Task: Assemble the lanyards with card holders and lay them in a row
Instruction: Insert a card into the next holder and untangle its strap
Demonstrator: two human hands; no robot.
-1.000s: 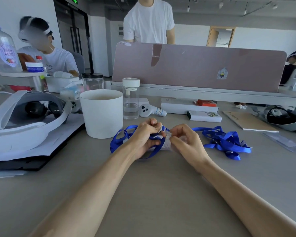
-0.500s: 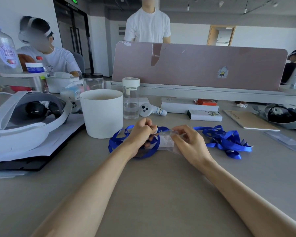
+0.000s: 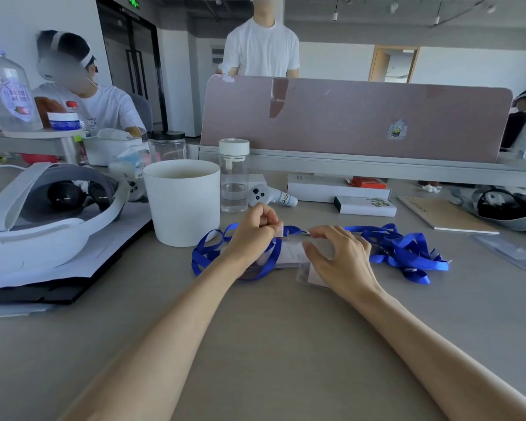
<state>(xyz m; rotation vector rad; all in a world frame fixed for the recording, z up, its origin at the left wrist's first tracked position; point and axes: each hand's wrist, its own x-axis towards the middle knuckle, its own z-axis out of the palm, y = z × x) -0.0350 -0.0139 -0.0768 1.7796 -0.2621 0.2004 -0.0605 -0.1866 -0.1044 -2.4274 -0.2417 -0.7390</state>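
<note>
My left hand is curled into a fist and pinches the clip end of a blue lanyard, whose loop lies on the desk to its left. My right hand holds the top edge of a clear card holder between thumb and fingers, right beside the left hand. The holder lies on a small stack of clear card holders. A tangled heap of blue lanyards lies on the desk just right of my right hand.
A white cup and a clear bottle stand behind my left hand. A white headset fills the left side. A controller, boxes, a notebook and another clear holder lie further back and right.
My hands have drawn slightly apart; the right hand moved right and spread its fingers over the card holder, which now shows more between the hands. The left fist lifted slightly.
</note>
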